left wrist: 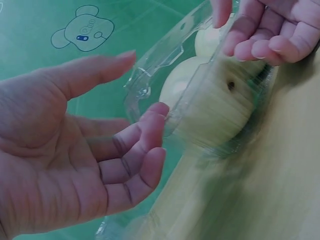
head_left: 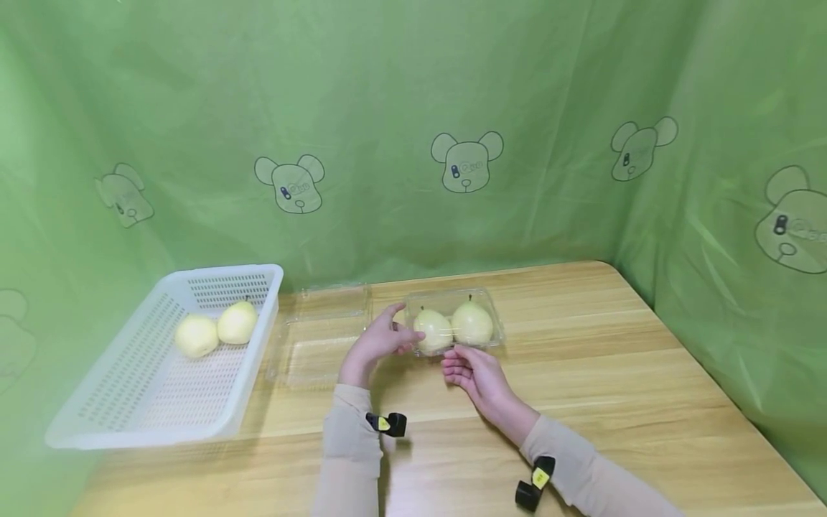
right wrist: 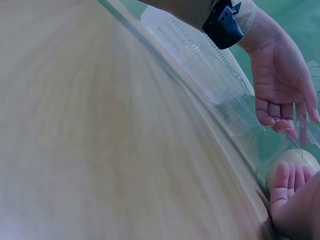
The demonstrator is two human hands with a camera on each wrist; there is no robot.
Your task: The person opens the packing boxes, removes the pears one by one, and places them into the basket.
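A clear plastic clamshell box (head_left: pixel 454 296) with two pale yellow pears (head_left: pixel 472 323) inside stands on the table. My left hand (head_left: pixel 382 336) is at the box's left end, thumb and fingers spread apart, fingertips right at the plastic edge. In the left wrist view, the fingers of the left hand (left wrist: pixel 75 145) bend only slightly, and nothing lies in the palm. My right hand (head_left: pixel 478 379) is at the front edge of the box, palm turned up and fingers loosely bent. The left wrist view shows a gap between its thumb and fingers.
A white perforated basket (head_left: pixel 235 398) with two more pears (head_left: pixel 197 335) stands on the left. Between basket and box lies another clear plastic container (head_left: pixel 326 345), opened flat. A green curtain (head_left: pixel 388 215) hangs behind the wooden table (head_left: pixel 614 373).
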